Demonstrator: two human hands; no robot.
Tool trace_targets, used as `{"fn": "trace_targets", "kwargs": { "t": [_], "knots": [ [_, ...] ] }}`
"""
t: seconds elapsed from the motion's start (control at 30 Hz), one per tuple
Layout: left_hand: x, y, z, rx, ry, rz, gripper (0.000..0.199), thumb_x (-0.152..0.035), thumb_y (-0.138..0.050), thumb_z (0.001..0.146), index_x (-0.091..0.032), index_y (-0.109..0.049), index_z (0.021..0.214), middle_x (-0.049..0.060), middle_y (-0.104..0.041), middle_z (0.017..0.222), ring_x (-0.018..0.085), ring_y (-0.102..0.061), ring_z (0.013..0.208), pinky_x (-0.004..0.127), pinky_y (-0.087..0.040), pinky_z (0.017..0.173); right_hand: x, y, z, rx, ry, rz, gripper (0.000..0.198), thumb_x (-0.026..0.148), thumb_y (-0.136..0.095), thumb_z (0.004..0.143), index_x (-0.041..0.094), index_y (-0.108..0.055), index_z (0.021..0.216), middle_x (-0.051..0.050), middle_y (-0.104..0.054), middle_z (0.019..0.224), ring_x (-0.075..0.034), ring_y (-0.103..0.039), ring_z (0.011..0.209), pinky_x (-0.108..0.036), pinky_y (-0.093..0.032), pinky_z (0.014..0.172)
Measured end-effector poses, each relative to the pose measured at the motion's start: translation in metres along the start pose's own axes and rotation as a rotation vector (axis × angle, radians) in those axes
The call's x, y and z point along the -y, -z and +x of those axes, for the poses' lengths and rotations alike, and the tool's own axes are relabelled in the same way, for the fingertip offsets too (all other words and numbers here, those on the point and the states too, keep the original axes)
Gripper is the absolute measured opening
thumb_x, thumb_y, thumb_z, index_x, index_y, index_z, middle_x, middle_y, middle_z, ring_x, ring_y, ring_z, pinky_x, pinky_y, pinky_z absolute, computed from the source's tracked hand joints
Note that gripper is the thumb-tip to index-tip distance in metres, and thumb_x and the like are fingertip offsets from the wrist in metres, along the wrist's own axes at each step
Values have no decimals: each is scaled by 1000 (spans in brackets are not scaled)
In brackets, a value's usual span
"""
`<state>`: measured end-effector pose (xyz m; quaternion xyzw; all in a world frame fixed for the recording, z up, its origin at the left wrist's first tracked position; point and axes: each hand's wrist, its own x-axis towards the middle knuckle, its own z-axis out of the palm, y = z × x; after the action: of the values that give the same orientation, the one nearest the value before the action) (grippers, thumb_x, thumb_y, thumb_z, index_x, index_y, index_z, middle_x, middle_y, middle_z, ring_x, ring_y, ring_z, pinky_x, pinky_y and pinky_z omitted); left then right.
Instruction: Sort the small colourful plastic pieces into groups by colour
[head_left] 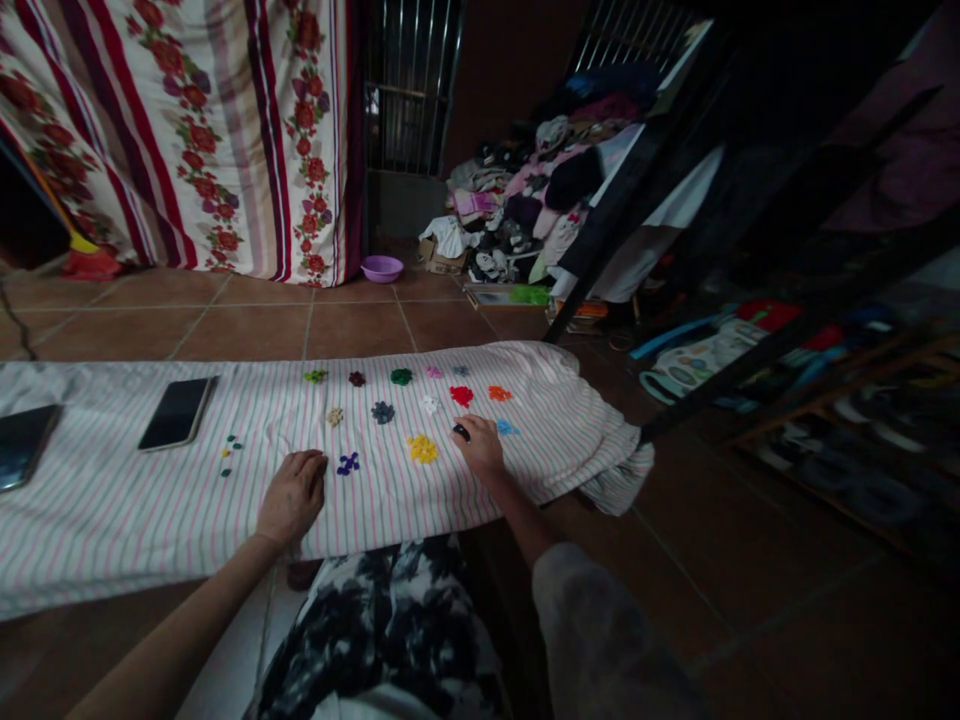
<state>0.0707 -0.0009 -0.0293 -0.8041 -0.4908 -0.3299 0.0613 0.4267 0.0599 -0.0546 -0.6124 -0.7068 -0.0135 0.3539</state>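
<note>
My right hand (481,446) is over the right part of the striped cloth, fingers bent and drawn together at small black pieces (460,432); how many they grip is hidden. My left hand (294,492) rests on the cloth, fingers lying loosely down, nothing seen in it. Between the hands lie small heaps of yellow pieces (422,449) and dark blue pieces (348,464). White pieces (430,404), red pieces (461,397) and orange pieces (499,394) lie beyond my right hand, with light blue pieces (507,427) just to its right.
Farther back lie dark green pieces (402,377), grey pieces (383,412), tan pieces (334,416) and lime pieces (315,377). Several loose pieces (226,454) and two phones, one black-screened phone (178,414) nearer, are at left. A dark slanting post (600,250) stands beyond the cloth's right end.
</note>
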Motion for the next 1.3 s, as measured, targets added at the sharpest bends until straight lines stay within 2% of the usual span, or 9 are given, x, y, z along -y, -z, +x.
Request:
{"fn": "trace_targets", "kwargs": {
  "t": [0.33, 0.47, 0.63, 0.93, 1.07, 1.2, 1.3],
  "knots": [
    [-5, 1, 0, 45, 10, 30, 20, -20, -43, 88, -16, -58, 101, 11, -63, 100, 24, -54, 95, 41, -50, 85, -10, 3, -18, -1, 45, 91, 23, 27, -52, 87, 19, -68, 102, -9, -68, 103, -24, -58, 99, -40, -45, 88],
    [-5, 1, -1, 41, -5, 49, 19, -18, -44, 88, -16, -57, 102, 11, -62, 100, 24, -54, 95, 41, -50, 86, -10, 6, -15, -10, 33, 102, 25, 26, -52, 85, 19, -68, 103, -9, -68, 105, -24, -59, 100, -41, -46, 89],
    [-5, 0, -2, 45, -4, 60, 19, -18, -44, 88, -17, -57, 102, 11, -62, 100, 24, -53, 95, 41, -50, 86, -11, 6, -9, -3, -19, 148, 26, 24, -53, 81, 20, -68, 102, -9, -70, 101, -23, -63, 93, -39, -50, 82],
    [-6, -1, -1, 37, 14, 41, 20, -18, -43, 87, -18, -57, 101, 10, -62, 99, 24, -54, 95, 41, -50, 85, -15, 11, -10, -46, -5, 190, 26, 25, -51, 83, 21, -69, 101, -9, -69, 103, -23, -63, 95, -38, -53, 80],
    [-6, 0, -1, 49, 4, 58, 20, -19, -43, 87, -17, -57, 101, 11, -62, 99, 25, -54, 95, 41, -50, 85, -9, 11, -3, 13, 28, 107, 19, 25, -56, 81, 21, -70, 92, -7, -69, 99, -23, -61, 94, -40, -49, 85],
    [-6, 0, -1, 58, 13, 49, 21, -19, -42, 88, -16, -58, 102, 12, -63, 100, 25, -54, 96, 42, -50, 86, -5, 13, 0, 91, 63, 93, 15, 22, -56, 81, 22, -70, 87, -5, -70, 92, -21, -62, 88, -37, -46, 83],
    [-6, -1, -2, 58, 27, 34, 22, -20, -42, 88, -18, -58, 102, 11, -63, 101, 25, -55, 96, 43, -50, 86, -6, 15, -1, 88, 77, 110, 16, 22, -53, 83, 22, -69, 86, -4, -70, 90, -20, -62, 87, -35, -46, 81]
  ]
}}
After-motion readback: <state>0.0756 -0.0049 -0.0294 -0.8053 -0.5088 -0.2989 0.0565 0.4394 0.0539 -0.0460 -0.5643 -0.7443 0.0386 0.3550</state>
